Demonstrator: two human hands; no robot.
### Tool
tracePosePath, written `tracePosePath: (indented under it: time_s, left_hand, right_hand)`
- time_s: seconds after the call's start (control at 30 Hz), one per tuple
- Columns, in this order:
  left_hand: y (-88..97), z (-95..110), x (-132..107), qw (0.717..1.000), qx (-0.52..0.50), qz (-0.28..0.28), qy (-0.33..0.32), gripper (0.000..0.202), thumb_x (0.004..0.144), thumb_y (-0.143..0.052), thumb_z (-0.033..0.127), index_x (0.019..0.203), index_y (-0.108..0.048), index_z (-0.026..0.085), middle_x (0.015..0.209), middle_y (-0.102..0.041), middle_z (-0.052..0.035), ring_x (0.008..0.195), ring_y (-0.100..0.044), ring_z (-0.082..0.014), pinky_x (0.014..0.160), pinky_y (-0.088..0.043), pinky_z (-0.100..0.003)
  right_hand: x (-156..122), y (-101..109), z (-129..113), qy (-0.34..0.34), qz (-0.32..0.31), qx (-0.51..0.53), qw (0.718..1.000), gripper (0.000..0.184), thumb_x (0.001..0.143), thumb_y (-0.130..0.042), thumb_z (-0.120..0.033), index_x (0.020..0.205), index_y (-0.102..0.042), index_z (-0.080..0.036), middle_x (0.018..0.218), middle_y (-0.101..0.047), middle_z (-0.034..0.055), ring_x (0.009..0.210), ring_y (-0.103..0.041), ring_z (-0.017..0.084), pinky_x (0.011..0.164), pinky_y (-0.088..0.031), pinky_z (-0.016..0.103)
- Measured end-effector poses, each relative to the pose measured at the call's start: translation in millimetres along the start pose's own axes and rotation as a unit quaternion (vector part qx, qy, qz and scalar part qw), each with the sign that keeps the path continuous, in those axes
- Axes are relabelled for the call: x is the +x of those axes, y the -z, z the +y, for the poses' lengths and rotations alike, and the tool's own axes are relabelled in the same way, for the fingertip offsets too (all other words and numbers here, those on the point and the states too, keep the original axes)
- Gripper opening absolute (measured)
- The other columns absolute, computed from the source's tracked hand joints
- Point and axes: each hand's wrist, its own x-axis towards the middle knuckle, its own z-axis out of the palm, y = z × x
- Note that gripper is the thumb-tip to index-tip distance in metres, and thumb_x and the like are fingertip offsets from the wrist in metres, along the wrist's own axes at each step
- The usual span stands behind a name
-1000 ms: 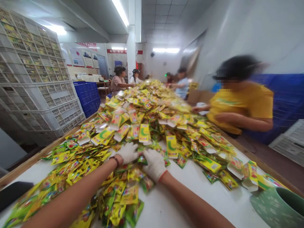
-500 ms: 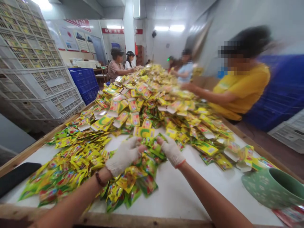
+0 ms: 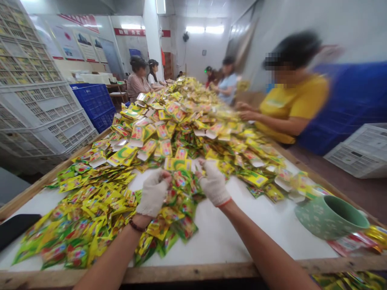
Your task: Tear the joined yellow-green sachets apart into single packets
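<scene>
White-gloved left hand (image 3: pixel 153 193) up over the table (image 3: pixel 242 237), fingers closed tight on one end of a small bunch of packets (image 3: pixel 181 182). Gloved right hand (image 3: pixel 213 183) pinched shut on the other end. Bunch held just above the white top, right in front of the big heap (image 3: pixel 181 121) of yellow and green packets (lots and lots of them). More packets lying flat under the left wrist and out to the left. Green mug (image 3: pixel 329 217) off to the right. Black phone (image 3: pixel 15 227) at the far left edge. Across the table, a person in a yellow shirt (image 3: pixel 293 104), hands at the heap.
</scene>
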Motion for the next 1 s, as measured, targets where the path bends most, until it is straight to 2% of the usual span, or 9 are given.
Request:
tracePosePath:
  time_s: [0.07, 0.13, 0.27, 0.37, 0.43, 0.53, 0.67, 0.83, 1.0]
  left_hand:
    - [-1.3, 2, -1, 1.0, -0.009, 0.002, -0.022, 0.017, 0.068, -0.064, 0.033, 0.072, -0.057, 0.018, 0.06, -0.057, 0.0044, 0.055, -0.053, -0.0107, 0.055, -0.044, -0.022]
    - [-4.4, 3, -4, 1.0, -0.012, -0.02, -0.018, 0.019, 0.069, -0.065, 0.034, 0.074, -0.058, 0.018, 0.06, -0.058, 0.004, 0.054, -0.052, -0.0107, 0.054, -0.044, -0.022]
    - [-9.3, 5, -10, 0.997, -0.04, -0.063, 0.007, 0.028, 0.068, -0.067, 0.037, 0.086, -0.061, 0.017, 0.069, -0.064, 0.0014, 0.064, -0.059, -0.0136, 0.06, -0.048, -0.024]
    - [-9.6, 2, -11, 0.997, -0.031, -0.074, 0.004, 0.032, 0.066, -0.071, 0.038, 0.089, -0.062, 0.017, 0.076, -0.067, -0.0005, 0.072, -0.062, -0.0159, 0.065, -0.05, -0.025]
    - [-8.9, -1, -10, 0.994, -0.003, -0.105, 0.015, 0.028, 0.066, -0.071, 0.042, 0.076, -0.063, 0.017, 0.065, -0.063, 0.0008, 0.06, -0.057, -0.0137, 0.055, -0.045, -0.023]
    - [-6.9, -7, -7, 0.991, -0.005, -0.131, 0.039, 0.034, 0.069, -0.067, 0.049, 0.064, -0.058, 0.016, 0.054, -0.054, 0.003, 0.048, -0.045, -0.0102, 0.045, -0.036, -0.021]
    - [-4.5, -14, -7, 0.994, -0.021, -0.107, 0.011, 0.035, 0.072, -0.063, 0.051, 0.068, -0.057, 0.017, 0.059, -0.053, 0.0031, 0.055, -0.045, -0.0108, 0.051, -0.038, -0.022]
    - [-10.2, -23, -7, 0.995, 0.038, -0.094, -0.004, 0.03, 0.073, -0.059, 0.046, 0.063, -0.049, 0.019, 0.056, -0.046, 0.005, 0.055, -0.04, -0.0115, 0.051, -0.034, -0.022]
    - [-10.3, -9, -12, 0.991, 0.088, -0.102, -0.008, 0.029, 0.074, -0.052, 0.046, 0.062, -0.047, 0.02, 0.056, -0.046, 0.0043, 0.054, -0.042, -0.0131, 0.051, -0.035, -0.024]
  right_hand:
    - [-3, -3, -4, -0.025, -0.04, 0.021, 0.999, 0.03, 0.076, -0.058, -0.031, 0.102, -0.065, -0.017, 0.092, -0.066, 0.0082, 0.083, -0.062, 0.022, 0.079, -0.052, 0.036]
    - [-7, -7, -10, -0.083, -0.101, 0.073, 0.989, 0.031, 0.079, -0.057, -0.036, 0.102, -0.064, -0.017, 0.084, -0.066, 0.0048, 0.071, -0.061, 0.018, 0.066, -0.053, 0.031]
    - [-14, -13, -23, -0.198, -0.19, 0.183, 0.944, 0.032, 0.076, -0.065, -0.04, 0.099, -0.063, -0.018, 0.07, -0.063, -0.0007, 0.056, -0.054, 0.012, 0.049, -0.045, 0.023]
    - [-18, -14, -26, -0.167, -0.211, 0.237, 0.934, 0.031, 0.071, -0.07, -0.04, 0.092, -0.066, -0.018, 0.069, -0.062, -0.0016, 0.056, -0.05, 0.01, 0.05, -0.044, 0.022]
    - [-20, -16, -24, -0.14, -0.237, 0.244, 0.93, 0.029, 0.071, -0.07, -0.041, 0.089, -0.068, -0.018, 0.069, -0.062, -0.0017, 0.053, -0.047, 0.009, 0.049, -0.041, 0.021]
    - [-22, -22, -16, -0.143, -0.216, 0.252, 0.932, 0.035, 0.07, -0.071, -0.044, 0.093, -0.068, -0.018, 0.068, -0.061, -0.0014, 0.052, -0.047, 0.009, 0.047, -0.039, 0.021]
    - [-25, -33, -7, -0.173, -0.202, 0.288, 0.92, 0.049, 0.065, -0.074, -0.053, 0.098, -0.065, -0.018, 0.067, -0.062, -0.0006, 0.051, -0.05, 0.011, 0.047, -0.042, 0.024]
    - [-30, -42, -2, -0.208, -0.21, 0.343, 0.892, 0.057, 0.056, -0.076, -0.06, 0.092, -0.065, -0.017, 0.071, -0.064, 0.0017, 0.06, -0.056, 0.016, 0.057, -0.047, 0.029]
    - [-31, -37, -8, -0.198, -0.189, 0.294, 0.916, 0.048, 0.06, -0.076, -0.053, 0.089, -0.064, -0.017, 0.071, -0.063, 0.0006, 0.065, -0.058, 0.016, 0.061, -0.047, 0.028]
